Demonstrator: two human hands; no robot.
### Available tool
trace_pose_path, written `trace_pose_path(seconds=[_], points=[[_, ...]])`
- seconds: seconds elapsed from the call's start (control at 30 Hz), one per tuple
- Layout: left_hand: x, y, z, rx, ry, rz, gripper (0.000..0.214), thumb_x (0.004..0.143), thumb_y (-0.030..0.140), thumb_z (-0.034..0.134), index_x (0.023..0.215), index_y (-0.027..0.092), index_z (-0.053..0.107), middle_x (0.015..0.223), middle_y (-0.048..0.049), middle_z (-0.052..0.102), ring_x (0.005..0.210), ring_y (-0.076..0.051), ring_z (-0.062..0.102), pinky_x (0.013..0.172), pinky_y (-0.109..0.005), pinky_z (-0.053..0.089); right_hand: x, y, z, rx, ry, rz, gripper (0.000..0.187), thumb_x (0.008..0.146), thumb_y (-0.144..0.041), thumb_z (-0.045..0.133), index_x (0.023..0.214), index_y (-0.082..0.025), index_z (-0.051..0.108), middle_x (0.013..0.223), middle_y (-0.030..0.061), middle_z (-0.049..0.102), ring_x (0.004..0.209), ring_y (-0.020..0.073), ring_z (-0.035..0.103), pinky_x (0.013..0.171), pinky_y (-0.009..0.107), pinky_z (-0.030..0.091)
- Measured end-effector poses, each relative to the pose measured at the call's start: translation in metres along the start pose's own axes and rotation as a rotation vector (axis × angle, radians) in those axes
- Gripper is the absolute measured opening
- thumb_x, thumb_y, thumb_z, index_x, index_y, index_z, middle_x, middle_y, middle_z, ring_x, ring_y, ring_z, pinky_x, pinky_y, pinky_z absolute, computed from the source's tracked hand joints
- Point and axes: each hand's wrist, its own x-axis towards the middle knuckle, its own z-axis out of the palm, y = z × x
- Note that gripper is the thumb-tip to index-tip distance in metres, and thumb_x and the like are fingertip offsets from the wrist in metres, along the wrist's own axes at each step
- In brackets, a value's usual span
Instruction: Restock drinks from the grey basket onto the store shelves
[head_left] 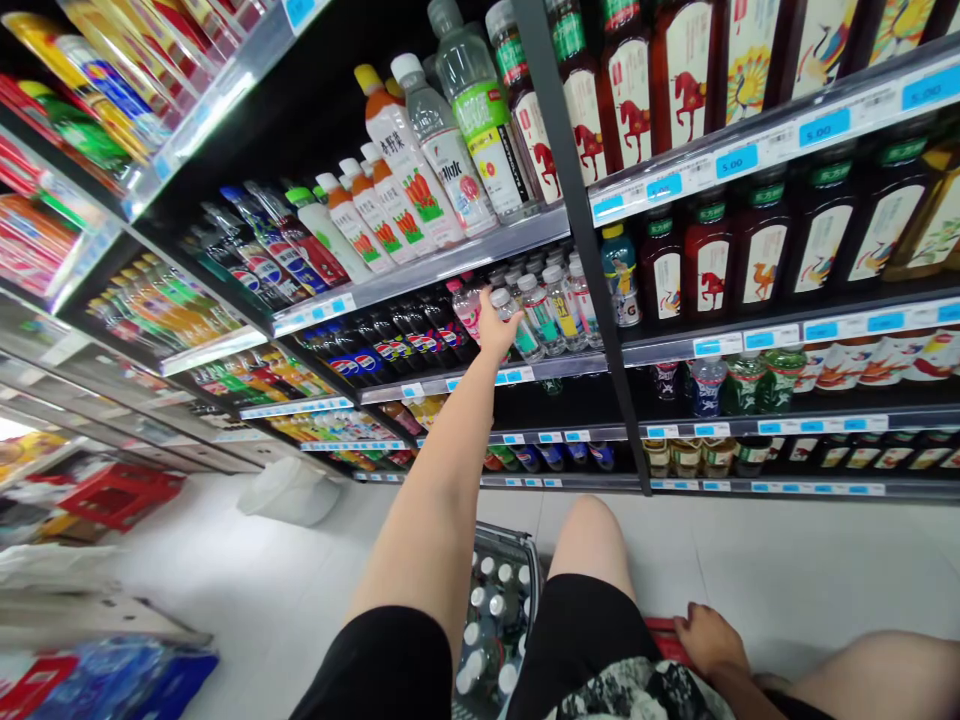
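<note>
My left hand (498,328) reaches out to a middle shelf, its fingers and thumb round the top of a clear white-capped bottle (527,342). Beside that bottle stand more clear drink bottles (559,305) with green, yellow and pink labels. A pink-capped bottle (466,308) is just left of the hand. Low on the right, my right hand (709,640) curls over the edge of a red object (666,640), mostly hidden by my leg. Below my left arm, a grey basket (534,570) holds several white-capped bottles (480,660).
A dark upright post (592,250) divides the shelving. Dark cola bottles (405,345) fill the shelf to the left, and tea bottles (690,90) line the right shelves. On the floor are a whitish tub (289,490) and, farther left, a red crate (120,497).
</note>
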Motion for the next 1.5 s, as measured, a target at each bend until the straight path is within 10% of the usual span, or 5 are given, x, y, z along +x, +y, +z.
trace_pose_path(seconds=[0.5,0.73,1.5], points=[[0.020,0.035,-0.028,0.544,-0.264,-0.054,0.069,0.094,0.042,0.062,0.158,0.023,0.045,0.140,-0.0145,0.067,0.132,-0.033,0.062,0.108,-0.044,0.049,-0.009,-0.005,-0.014,-0.032,-0.027,0.030,0.042,0.102,-0.032,0.036,0.112,-0.012,0.072,0.117,0.0175,0.073,0.114,0.0326,0.069,0.098,0.043,0.051],[0.031,0.054,-0.042,0.833,-0.398,0.020,0.066,0.082,0.036,0.082,0.143,0.019,0.060,0.132,-0.0191,0.069,0.127,-0.037,0.063,0.106,-0.045,0.051,-0.010,-0.004,-0.015,-0.036,-0.021,0.038,0.042,0.101,-0.035,0.037,0.109,-0.013,0.072,0.116,0.0181,0.072,0.113,0.0332,0.069,0.097,0.044,0.051],[0.030,0.029,-0.028,0.570,-0.346,-0.049,0.084,0.086,0.022,0.072,0.162,0.025,0.038,0.142,-0.0195,0.064,0.133,-0.037,0.058,0.111,-0.047,0.045,-0.011,-0.003,-0.016,-0.038,-0.019,0.034,0.041,0.102,-0.035,0.038,0.110,-0.013,0.071,0.115,0.0170,0.073,0.113,0.0318,0.069,0.096,0.040,0.050]])
